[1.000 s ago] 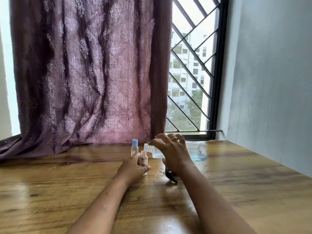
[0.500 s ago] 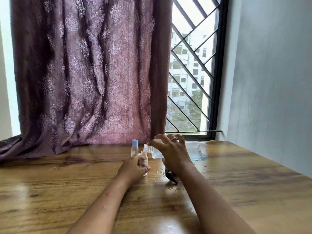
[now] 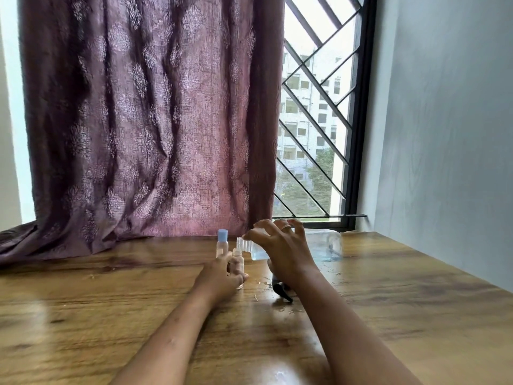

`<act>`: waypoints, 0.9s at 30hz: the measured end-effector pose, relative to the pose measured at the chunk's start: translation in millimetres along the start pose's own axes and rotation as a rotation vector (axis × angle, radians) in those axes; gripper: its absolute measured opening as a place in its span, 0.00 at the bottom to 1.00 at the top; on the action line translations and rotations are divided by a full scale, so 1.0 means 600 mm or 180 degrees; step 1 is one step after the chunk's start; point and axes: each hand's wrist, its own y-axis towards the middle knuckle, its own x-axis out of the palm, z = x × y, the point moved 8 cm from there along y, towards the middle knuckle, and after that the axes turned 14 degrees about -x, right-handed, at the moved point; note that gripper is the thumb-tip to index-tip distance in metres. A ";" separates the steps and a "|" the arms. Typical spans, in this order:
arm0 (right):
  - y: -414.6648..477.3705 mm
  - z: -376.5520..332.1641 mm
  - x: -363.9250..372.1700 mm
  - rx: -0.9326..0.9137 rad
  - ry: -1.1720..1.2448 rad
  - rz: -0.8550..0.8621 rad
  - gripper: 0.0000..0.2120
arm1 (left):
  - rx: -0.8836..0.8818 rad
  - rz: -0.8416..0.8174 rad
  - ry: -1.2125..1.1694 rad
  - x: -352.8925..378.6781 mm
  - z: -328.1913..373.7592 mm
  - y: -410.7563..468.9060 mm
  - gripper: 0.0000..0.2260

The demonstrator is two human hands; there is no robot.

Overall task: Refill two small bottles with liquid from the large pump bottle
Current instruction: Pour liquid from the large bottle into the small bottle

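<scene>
Black pump head (image 3: pixel 281 291) lies beneath right hand (image 3: pixel 280 248) gripping tipped large bottle (image 3: pixel 322 245); left hand (image 3: pixel 219 279) clasps uncapped small bottle (image 3: pixel 238 258).

My left forearm (image 3: pixel 172 337) and right forearm (image 3: pixel 347 329) are bare along all that shows of them. My left hand (image 3: pixel 219 276) is bare too. On my right hand (image 3: pixel 280 248) I wear a single ring (image 3: pixel 286 228), a pale, shiny band on one of the middle fingers. Any pattern on it is too small to make out.
</scene>
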 end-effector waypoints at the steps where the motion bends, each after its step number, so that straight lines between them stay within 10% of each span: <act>1: 0.000 0.000 0.000 0.0004 0.0010 0.0007 0.37 | 0.0001 -0.0007 -0.0004 0.000 0.000 0.000 0.26; 27: 0.001 -0.001 -0.005 0.0043 0.0022 -0.0012 0.35 | 0.0005 0.0026 0.0043 0.000 0.001 0.000 0.22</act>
